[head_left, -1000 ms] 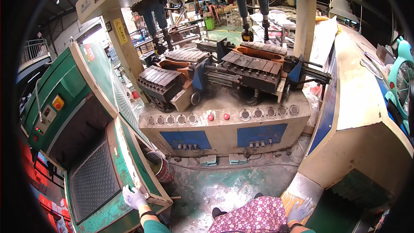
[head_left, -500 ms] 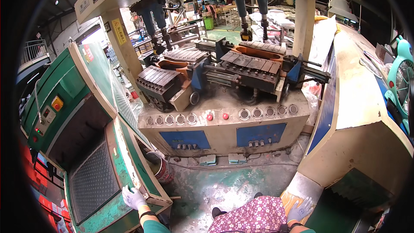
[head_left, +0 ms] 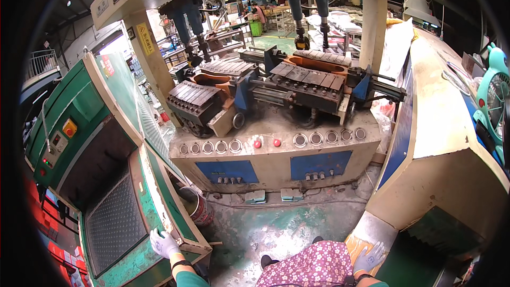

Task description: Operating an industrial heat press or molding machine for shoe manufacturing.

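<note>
In a pale work glove, my left hand (head_left: 164, 244) rests on the worn edge of a green machine (head_left: 178, 228) at the left, fingers extended and nothing held. My right hand (head_left: 370, 258), gloved too, lies with fingers spread on the yellowish end of a beige machine's ledge (head_left: 360, 245) at the right. Ahead stands a beige press (head_left: 276, 162) with round gauges or buttons along its front. On top sit a left mould (head_left: 195, 94) and a right mould (head_left: 309, 81), both dark and plated with orange-brown parts, below blue cylinders (head_left: 295, 4).
A bucket (head_left: 199, 210) stands beside the green machine. Two light-blue foot pedals (head_left: 255, 196) and a cable lie on the floor at the press's base. A turquoise fan (head_left: 495, 95) is at the far right. In the green machine runs a dark textured belt (head_left: 118, 223).
The view has shifted very slightly. Both hands stay where they were.
</note>
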Motion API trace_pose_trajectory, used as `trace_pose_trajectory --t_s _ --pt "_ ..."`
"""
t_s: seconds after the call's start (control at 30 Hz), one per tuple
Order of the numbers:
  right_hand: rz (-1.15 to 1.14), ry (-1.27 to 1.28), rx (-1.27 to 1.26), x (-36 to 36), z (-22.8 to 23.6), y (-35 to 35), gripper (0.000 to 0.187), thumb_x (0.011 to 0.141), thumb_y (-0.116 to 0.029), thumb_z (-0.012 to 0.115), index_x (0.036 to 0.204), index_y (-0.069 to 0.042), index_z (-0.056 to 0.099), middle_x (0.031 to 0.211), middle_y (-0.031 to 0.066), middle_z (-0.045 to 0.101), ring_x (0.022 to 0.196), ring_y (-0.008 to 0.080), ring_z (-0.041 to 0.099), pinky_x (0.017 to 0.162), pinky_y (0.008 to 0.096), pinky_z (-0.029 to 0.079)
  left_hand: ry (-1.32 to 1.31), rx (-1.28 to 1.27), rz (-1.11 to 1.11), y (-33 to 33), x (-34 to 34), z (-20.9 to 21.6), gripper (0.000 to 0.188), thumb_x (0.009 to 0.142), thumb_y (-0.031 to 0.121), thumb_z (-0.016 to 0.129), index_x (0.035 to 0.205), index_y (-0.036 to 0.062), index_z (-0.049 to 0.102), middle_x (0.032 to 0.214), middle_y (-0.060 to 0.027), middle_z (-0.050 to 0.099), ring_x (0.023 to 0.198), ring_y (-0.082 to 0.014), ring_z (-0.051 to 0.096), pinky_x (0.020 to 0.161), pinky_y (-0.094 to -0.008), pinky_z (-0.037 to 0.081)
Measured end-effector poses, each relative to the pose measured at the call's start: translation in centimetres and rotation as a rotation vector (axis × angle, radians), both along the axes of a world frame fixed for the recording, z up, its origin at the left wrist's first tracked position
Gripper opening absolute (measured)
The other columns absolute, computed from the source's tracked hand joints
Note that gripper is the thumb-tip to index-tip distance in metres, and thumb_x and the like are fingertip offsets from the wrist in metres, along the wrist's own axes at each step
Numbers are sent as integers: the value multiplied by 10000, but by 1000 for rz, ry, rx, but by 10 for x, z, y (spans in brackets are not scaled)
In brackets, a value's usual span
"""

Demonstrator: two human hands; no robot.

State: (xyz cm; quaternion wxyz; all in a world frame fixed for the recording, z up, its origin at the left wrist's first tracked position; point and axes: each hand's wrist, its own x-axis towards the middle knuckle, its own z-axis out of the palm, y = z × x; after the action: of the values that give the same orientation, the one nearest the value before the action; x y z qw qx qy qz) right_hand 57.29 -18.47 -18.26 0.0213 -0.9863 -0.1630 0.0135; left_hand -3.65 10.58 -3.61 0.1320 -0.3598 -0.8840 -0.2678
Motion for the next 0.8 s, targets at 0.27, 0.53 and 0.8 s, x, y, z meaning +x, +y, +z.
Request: trace_pose_trajectory --t_s 0.27,0.53,0.8 --pt "16 -1 4 -1 -4 3 634 1065 -400 378 1599 -62 321 1676 113 299 1557 291 234 1274 513 113 16 -35 24 -2 -7 -4 392 945 255 530 1259 72 676 1417 -106 614 1342 -291 535 1137 -419 400" --pt "7 -73 122 5 -24 -16 675 1026 -413 451 1567 -19 367 1642 152 356 1544 324 261 1277 528 106 163 -44 -49 15 -25 -28 369 937 274 591 1245 95 690 1354 -107 662 1267 -299 600 1082 -406 455" --pt "46 -23 151 5 -26 -4 735 987 -447 473 1578 -26 355 1670 135 296 1564 312 191 1273 547 48 351 179 -193 -15 -11 6 269 859 290 633 954 81 773 910 -147 754 824 -355 712 746 -470 561"
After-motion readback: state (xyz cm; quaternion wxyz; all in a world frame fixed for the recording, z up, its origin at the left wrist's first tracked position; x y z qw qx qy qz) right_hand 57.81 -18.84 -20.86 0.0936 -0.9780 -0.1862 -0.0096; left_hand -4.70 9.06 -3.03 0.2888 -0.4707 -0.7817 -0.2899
